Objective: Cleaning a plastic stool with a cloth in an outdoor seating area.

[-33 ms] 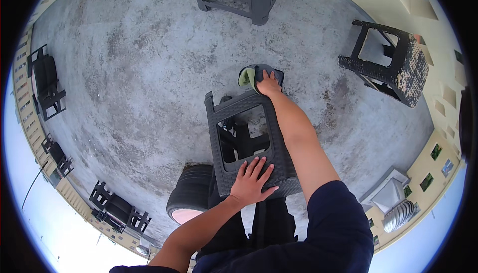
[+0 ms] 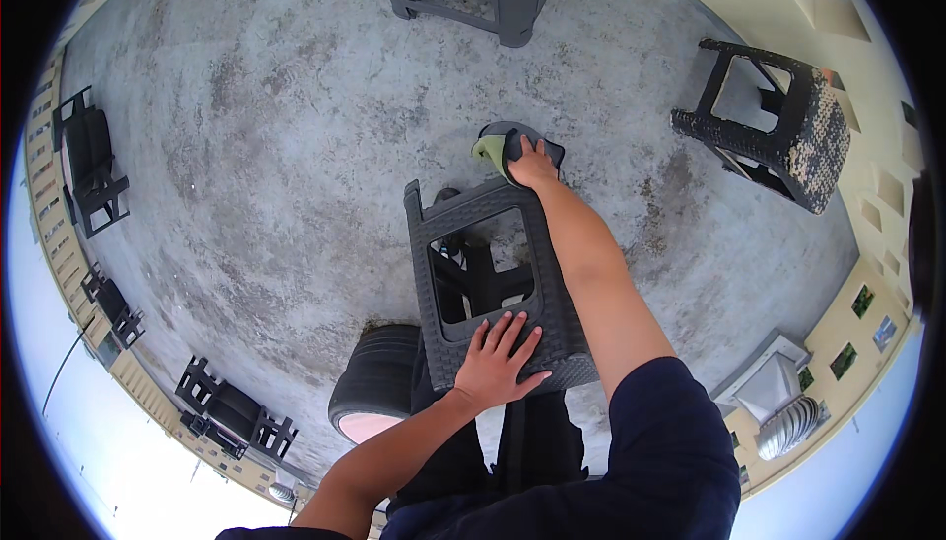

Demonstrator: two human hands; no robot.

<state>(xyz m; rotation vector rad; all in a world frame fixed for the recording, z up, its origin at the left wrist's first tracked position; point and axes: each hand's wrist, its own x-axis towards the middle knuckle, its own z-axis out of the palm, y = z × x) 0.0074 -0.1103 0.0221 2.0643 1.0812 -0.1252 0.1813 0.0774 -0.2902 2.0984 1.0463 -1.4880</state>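
Observation:
A dark grey plastic stool (image 2: 426, 289) with a woven-pattern surface lies tilted on its side in front of my legs, an open window in the side facing me. My left hand (image 2: 496, 361) rests flat on that side near the seat end, fingers spread. My right hand (image 2: 533, 164) reaches along the stool's right to its far, leg end. There it presses a dark grey and green cloth (image 2: 490, 149) with its fingers. The cloth is folded, showing its green face on the left. My palm hides part of it and the stool's far right corner.
Beside the stool's near left stands a black tyre (image 2: 379, 372). A grey stool (image 2: 507, 3) is at the far edge, a paint-worn black stool (image 2: 764, 121) at the right. Several black stools (image 2: 91, 161) with tyres line the left. Stained concrete floor (image 2: 276, 146) lies between; pale walls border it.
The cloth's green fold has shifted slightly under my right hand. My left hand and the stool stay in place.

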